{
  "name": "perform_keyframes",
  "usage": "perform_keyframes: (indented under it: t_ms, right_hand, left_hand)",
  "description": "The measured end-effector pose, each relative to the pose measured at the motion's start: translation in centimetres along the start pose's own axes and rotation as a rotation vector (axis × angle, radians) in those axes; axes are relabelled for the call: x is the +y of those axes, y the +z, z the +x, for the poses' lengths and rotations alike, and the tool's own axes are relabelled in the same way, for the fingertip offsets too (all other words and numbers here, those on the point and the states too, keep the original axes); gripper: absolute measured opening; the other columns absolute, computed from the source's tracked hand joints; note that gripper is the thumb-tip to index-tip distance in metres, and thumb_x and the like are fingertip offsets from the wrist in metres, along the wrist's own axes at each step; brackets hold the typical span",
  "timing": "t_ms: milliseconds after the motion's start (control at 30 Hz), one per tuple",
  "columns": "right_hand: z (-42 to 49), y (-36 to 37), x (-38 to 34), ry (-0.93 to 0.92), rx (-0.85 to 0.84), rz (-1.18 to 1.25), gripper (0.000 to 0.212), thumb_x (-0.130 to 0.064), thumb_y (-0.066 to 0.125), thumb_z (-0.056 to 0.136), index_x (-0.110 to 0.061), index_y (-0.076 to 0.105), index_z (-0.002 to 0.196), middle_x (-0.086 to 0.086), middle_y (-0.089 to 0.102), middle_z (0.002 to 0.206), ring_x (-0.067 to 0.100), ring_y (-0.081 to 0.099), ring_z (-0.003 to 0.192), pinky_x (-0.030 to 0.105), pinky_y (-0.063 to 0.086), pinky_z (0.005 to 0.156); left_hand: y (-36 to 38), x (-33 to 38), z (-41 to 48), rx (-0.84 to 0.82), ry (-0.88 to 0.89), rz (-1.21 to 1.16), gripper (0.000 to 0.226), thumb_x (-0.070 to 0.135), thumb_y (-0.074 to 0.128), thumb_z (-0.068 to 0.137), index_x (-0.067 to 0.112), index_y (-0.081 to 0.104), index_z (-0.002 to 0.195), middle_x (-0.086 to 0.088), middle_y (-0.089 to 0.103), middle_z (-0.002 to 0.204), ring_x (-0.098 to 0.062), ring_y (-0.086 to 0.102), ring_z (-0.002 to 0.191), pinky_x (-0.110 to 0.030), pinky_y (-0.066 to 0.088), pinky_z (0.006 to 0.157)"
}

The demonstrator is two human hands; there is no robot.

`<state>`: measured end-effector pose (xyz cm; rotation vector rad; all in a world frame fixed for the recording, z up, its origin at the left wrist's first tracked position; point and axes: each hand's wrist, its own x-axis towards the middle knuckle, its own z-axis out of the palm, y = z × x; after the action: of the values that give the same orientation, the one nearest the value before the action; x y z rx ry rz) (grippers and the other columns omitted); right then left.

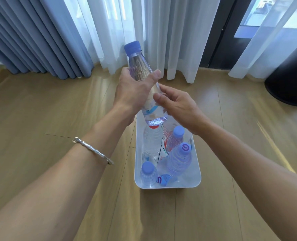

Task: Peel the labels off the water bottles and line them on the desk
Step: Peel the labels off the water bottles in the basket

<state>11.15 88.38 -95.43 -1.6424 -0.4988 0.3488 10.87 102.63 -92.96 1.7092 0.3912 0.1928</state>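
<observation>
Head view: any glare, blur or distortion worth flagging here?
Head view: daylight blows out the sheer curtains. Head view: glare streaks on the floor. Head view: the wide-angle lens tilts the blue curtain, and the held bottle looks slightly soft.

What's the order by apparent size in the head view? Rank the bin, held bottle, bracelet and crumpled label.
1. bin
2. held bottle
3. bracelet: longer than the label but thin, and nearer the camera, so this place is unsure
4. crumpled label
</observation>
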Motion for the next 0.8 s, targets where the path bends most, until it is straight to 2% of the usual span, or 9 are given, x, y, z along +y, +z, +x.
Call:
perform_keyframes:
  t_ms: [67, 133, 233, 300, 367, 433, 500, 633, 800]
  right_hand:
    - [-0.1, -0.1, 0.2, 0.017, 0.001, 0.022, 0.030, -0.009, 0.044, 0.100, -0.016, 0.051, 0.128, -0.022, 0.068, 0.066, -0.009, 0.061, 0.061, 0.005, 0.044, 0.059]
    - [0.0, -0.2, 0.3, 0.057, 0.028, 0.010, 0.026, -0.012, 0.047, 0.099, -0.012, 0.055, 0.125, -0.017, 0.070, 0.076, -0.008, 0.063, 0.064, 0.007, 0.046, 0.060]
    - [0.4, -0.1, 0.7, 0.082, 0.114, -0.104, 0.008, -0.021, 0.056, 0.095, -0.017, 0.055, 0.102, -0.005, 0.067, 0.088, -0.004, 0.062, 0.066, 0.013, 0.048, 0.061]
    - [0.8, 0.0, 1.2, 0.084, 0.159, -0.170, 0.009, -0.026, 0.060, 0.093, -0.022, 0.053, 0.089, -0.003, 0.065, 0.084, 0.006, 0.062, 0.071, 0.026, 0.054, 0.068]
    - [1.0, 0.3, 1.3, 0.120, 0.155, -0.161, 0.012, -0.028, 0.059, 0.094, -0.022, 0.052, 0.085, 0.000, 0.064, 0.084, 0.020, 0.063, 0.079, 0.043, 0.056, 0.082]
    - [1.0, 0.5, 1.2, 0.149, 0.131, -0.153, 0.014, -0.026, 0.057, 0.095, -0.020, 0.053, 0.083, -0.001, 0.062, 0.081, 0.019, 0.060, 0.080, 0.049, 0.054, 0.087]
    - [1.0, 0.7, 1.1, 0.162, 0.118, -0.140, 0.014, -0.025, 0.055, 0.096, -0.015, 0.055, 0.086, -0.001, 0.061, 0.081, 0.018, 0.059, 0.080, 0.050, 0.054, 0.087]
    - [0.9, 0.3, 1.0, 0.194, 0.049, -0.096, 0.019, -0.022, 0.052, 0.098, -0.004, 0.058, 0.097, 0.005, 0.063, 0.087, 0.015, 0.062, 0.082, 0.043, 0.056, 0.087]
    - [0.6, -0.6, 1.0, 0.217, -0.012, -0.044, 0.021, -0.016, 0.052, 0.098, 0.002, 0.062, 0.099, 0.014, 0.068, 0.099, 0.022, 0.067, 0.094, 0.037, 0.058, 0.083]
  left_hand:
    - [0.0, 0.0, -0.1, 0.002, 0.007, 0.005, 0.038, 0.047, 0.077, 0.075, 0.030, 0.050, 0.097, 0.004, 0.069, 0.105, -0.018, 0.073, 0.088, -0.046, 0.059, 0.078]
    - [0.0, 0.0, -0.2, 0.003, 0.007, 0.002, 0.038, 0.047, 0.077, 0.073, 0.031, 0.050, 0.094, 0.004, 0.068, 0.104, -0.019, 0.073, 0.088, -0.049, 0.059, 0.079]
    - [0.1, 0.1, -0.3, 0.038, -0.003, -0.008, 0.043, 0.051, 0.077, 0.065, 0.032, 0.049, 0.091, 0.004, 0.068, 0.099, -0.021, 0.073, 0.087, -0.053, 0.058, 0.079]
    - [0.2, -0.1, -0.2, 0.070, 0.013, 0.013, 0.044, 0.052, 0.076, 0.063, 0.032, 0.049, 0.091, 0.003, 0.067, 0.091, -0.023, 0.071, 0.085, -0.054, 0.057, 0.080]
    - [0.3, -0.2, -0.4, 0.096, 0.048, 0.067, 0.045, 0.049, 0.077, 0.069, 0.030, 0.049, 0.097, 0.004, 0.064, 0.086, -0.021, 0.069, 0.085, -0.049, 0.056, 0.083]
    - [0.5, -0.3, -0.6, 0.126, 0.076, 0.124, 0.048, 0.046, 0.077, 0.074, 0.025, 0.050, 0.108, 0.006, 0.061, 0.086, -0.018, 0.067, 0.087, -0.044, 0.055, 0.085]
    - [0.6, -0.2, -0.8, 0.143, 0.094, 0.162, 0.053, 0.046, 0.076, 0.075, 0.022, 0.051, 0.115, 0.007, 0.061, 0.089, -0.017, 0.066, 0.090, -0.042, 0.054, 0.086]
    - [0.5, -0.2, -0.9, 0.112, 0.103, 0.200, 0.052, 0.048, 0.076, 0.073, 0.024, 0.053, 0.114, 0.004, 0.066, 0.093, -0.016, 0.067, 0.090, -0.044, 0.055, 0.085]
    - [-0.4, 0.3, -0.6, -0.087, 0.100, 0.148, 0.033, 0.030, 0.079, 0.077, 0.032, 0.055, 0.098, -0.001, 0.072, 0.092, -0.019, 0.072, 0.085, -0.047, 0.057, 0.084]
